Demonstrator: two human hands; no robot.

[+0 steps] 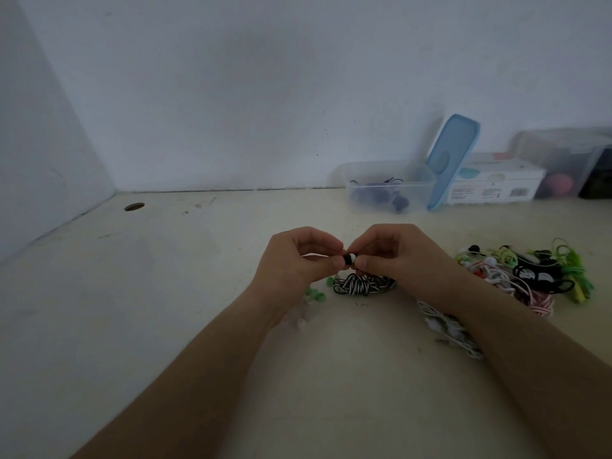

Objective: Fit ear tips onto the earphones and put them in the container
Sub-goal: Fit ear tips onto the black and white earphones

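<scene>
Left hand and right hand pinch a black-and-white earbud, lying crosswise, white tip rightward.

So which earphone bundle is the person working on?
The black-and-white striped one, bunched below the left hand and right hand, which pinch its earbud. The white bundle lies by the right forearm; the colourful pile sits farther right.

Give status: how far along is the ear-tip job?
Done: some purplish earphones lie in the clear container. In hand: left hand and right hand pinch a black earbud with a white tip, its striped cable bundled on the table. Left: the mixed earphone pile, a white set by the right forearm, loose green ear tips.
</scene>
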